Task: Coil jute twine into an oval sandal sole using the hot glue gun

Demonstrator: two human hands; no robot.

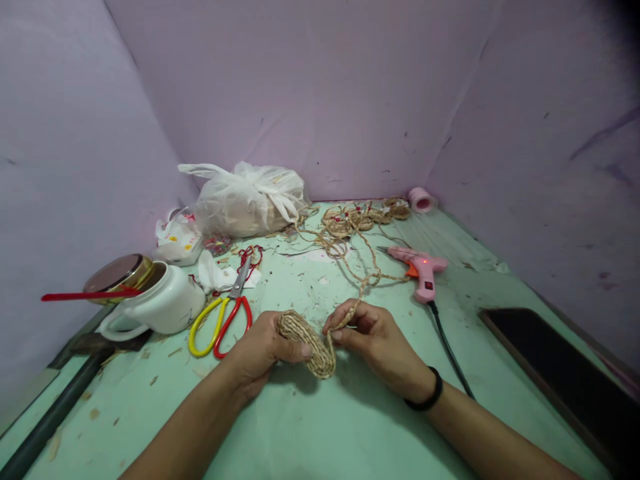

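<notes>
My left hand (265, 353) is closed around one side of a flat oval coil of braided straw (306, 340), its thumb lying across the coil's face. From the coil's right end runs the loose straw braid (353, 309), pinched between the thumb and fingers of my right hand (370, 337). Past that hand the braid goes up and away, looping over the table toward the back. A pink glue gun (423, 267) with its red light on lies right of the braid. Scissors (233, 313) with one yellow and one red handle lie left of my left hand.
A white mug (167, 303), a gold-rimmed lid (120, 273) with a red stick, and a hammer (65, 407) are at left. Behind are a tied plastic bag (250, 200), several straw coils (340, 220) and a pink tape roll (423, 200). A black phone (560, 380) lies at right.
</notes>
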